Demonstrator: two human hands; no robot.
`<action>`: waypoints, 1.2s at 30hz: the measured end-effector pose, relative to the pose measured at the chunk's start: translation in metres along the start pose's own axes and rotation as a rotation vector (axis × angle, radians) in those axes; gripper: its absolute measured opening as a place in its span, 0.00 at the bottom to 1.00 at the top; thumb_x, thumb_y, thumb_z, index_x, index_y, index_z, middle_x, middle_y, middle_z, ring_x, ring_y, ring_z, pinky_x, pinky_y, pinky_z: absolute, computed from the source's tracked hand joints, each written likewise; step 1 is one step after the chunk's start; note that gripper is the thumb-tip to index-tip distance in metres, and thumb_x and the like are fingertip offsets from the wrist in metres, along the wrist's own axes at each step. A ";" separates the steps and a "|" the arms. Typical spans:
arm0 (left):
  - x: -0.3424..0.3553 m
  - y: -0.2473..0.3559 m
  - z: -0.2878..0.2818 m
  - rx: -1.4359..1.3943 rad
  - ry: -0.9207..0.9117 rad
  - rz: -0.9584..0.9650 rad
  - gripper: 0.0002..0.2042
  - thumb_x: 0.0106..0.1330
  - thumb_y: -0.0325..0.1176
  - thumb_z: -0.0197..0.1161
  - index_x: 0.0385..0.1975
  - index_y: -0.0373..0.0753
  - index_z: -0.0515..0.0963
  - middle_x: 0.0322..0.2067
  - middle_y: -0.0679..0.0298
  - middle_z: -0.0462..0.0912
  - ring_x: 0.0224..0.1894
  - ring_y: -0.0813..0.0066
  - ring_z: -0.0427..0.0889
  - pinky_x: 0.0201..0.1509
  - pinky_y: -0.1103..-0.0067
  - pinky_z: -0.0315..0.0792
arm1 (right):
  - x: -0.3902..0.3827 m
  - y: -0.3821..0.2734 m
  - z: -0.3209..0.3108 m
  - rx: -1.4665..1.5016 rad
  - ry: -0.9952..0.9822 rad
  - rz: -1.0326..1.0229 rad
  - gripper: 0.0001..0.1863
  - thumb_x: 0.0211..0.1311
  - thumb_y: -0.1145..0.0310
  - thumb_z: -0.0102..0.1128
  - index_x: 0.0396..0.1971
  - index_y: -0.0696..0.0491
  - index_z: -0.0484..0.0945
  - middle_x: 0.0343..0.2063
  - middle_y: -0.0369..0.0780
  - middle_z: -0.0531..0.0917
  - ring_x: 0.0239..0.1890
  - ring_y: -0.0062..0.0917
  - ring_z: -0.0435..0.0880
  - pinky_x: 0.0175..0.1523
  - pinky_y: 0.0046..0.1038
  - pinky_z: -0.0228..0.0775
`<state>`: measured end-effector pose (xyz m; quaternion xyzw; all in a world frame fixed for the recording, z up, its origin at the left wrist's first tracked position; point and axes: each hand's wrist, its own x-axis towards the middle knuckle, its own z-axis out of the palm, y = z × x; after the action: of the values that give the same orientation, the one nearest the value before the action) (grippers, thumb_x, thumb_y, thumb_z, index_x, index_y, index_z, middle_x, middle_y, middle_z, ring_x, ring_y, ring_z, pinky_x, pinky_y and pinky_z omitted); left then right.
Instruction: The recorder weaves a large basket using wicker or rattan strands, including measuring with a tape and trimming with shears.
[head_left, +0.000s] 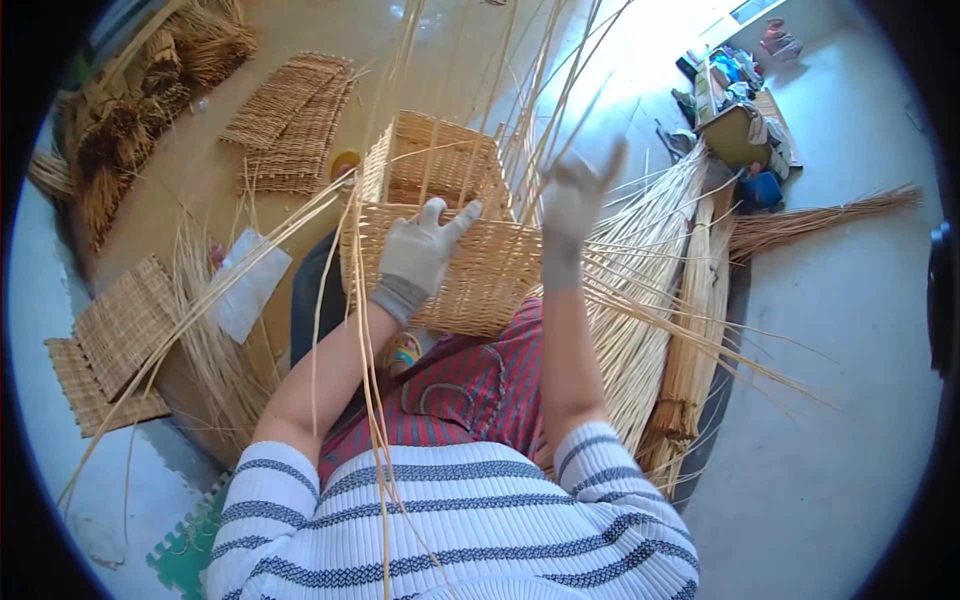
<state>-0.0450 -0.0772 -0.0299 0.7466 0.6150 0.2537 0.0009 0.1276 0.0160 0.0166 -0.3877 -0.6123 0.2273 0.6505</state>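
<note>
A half-woven, box-shaped basket [470,285] of pale strands sits over my lap, with long loose strands rising from its far side and fanning out left and right. My left hand [418,250], in a light glove with a grey cuff, lies on the basket's near wall. Its fingers reach the upper edge and grip there. Raised just right of the basket is my gloved right hand [573,195], smeared by motion. One finger stands out upward, but whether a strand is between the others cannot be made out.
Flat woven panels [300,125] lie at the far left, more panels [125,325] at the near left. Strand bundles [130,125] are heaped behind them. A large sheaf of pale strands [640,290] lies to my right. Farther off stands a cluttered olive bin [737,138].
</note>
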 end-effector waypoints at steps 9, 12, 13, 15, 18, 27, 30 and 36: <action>0.041 0.084 0.047 0.056 -0.063 0.112 0.29 0.64 0.27 0.56 0.67 0.55 0.69 0.44 0.56 0.75 0.28 0.65 0.83 0.32 0.70 0.77 | -0.012 0.011 -0.089 -1.087 -0.071 -0.209 0.32 0.61 0.74 0.66 0.66 0.53 0.67 0.44 0.53 0.84 0.50 0.42 0.83 0.58 0.35 0.73; 0.048 0.089 0.058 0.112 -0.087 0.033 0.29 0.65 0.25 0.55 0.67 0.58 0.69 0.40 0.56 0.75 0.26 0.67 0.83 0.28 0.72 0.76 | -0.001 0.018 -0.082 -1.287 -0.033 -0.243 0.32 0.61 0.70 0.64 0.67 0.46 0.70 0.42 0.48 0.85 0.37 0.38 0.85 0.49 0.38 0.75; 0.048 0.087 0.060 0.129 -0.082 0.057 0.28 0.67 0.26 0.53 0.66 0.61 0.69 0.38 0.58 0.76 0.24 0.69 0.83 0.26 0.72 0.76 | -0.005 0.018 -0.082 -1.209 -0.221 0.092 0.32 0.60 0.70 0.64 0.67 0.46 0.70 0.41 0.47 0.86 0.37 0.38 0.85 0.50 0.38 0.76; 0.049 0.084 0.062 0.095 -0.122 0.079 0.28 0.68 0.26 0.52 0.66 0.62 0.69 0.37 0.58 0.76 0.23 0.69 0.83 0.25 0.72 0.76 | -0.018 0.016 -0.083 -1.231 -0.356 0.132 0.29 0.60 0.72 0.61 0.65 0.47 0.73 0.38 0.44 0.87 0.41 0.37 0.86 0.52 0.38 0.77; 0.050 0.081 0.065 0.147 -0.210 0.067 0.29 0.70 0.27 0.50 0.69 0.65 0.65 0.35 0.59 0.75 0.20 0.71 0.82 0.21 0.71 0.74 | -0.030 0.018 -0.083 -1.068 -0.089 -0.044 0.24 0.61 0.74 0.59 0.59 0.47 0.77 0.42 0.43 0.87 0.46 0.37 0.85 0.56 0.35 0.76; 0.068 0.092 0.049 0.157 -0.368 0.063 0.29 0.71 0.28 0.50 0.71 0.61 0.63 0.46 0.54 0.82 0.27 0.68 0.87 0.24 0.68 0.76 | -0.041 0.034 -0.082 -1.124 -0.193 0.068 0.19 0.62 0.71 0.57 0.54 0.44 0.80 0.33 0.41 0.87 0.39 0.38 0.85 0.55 0.39 0.71; 0.015 0.039 0.027 -0.533 0.058 0.153 0.19 0.69 0.29 0.57 0.59 0.48 0.76 0.43 0.54 0.82 0.39 0.61 0.86 0.40 0.66 0.80 | -0.042 0.031 -0.081 -1.042 -0.142 0.044 0.15 0.61 0.73 0.55 0.48 0.47 0.80 0.31 0.41 0.86 0.37 0.36 0.85 0.45 0.39 0.73; -0.053 -0.094 -0.014 -0.830 0.687 -0.583 0.06 0.66 0.28 0.69 0.39 0.36 0.80 0.31 0.62 0.83 0.33 0.71 0.83 0.39 0.77 0.77 | -0.091 -0.008 -0.001 -0.209 0.006 0.205 0.15 0.73 0.75 0.49 0.55 0.57 0.77 0.44 0.38 0.81 0.46 0.23 0.79 0.56 0.28 0.72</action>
<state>-0.1428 -0.1077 -0.0677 0.3605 0.6089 0.6877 0.1625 0.1139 -0.0590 -0.0336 -0.5145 -0.5879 0.2263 0.5818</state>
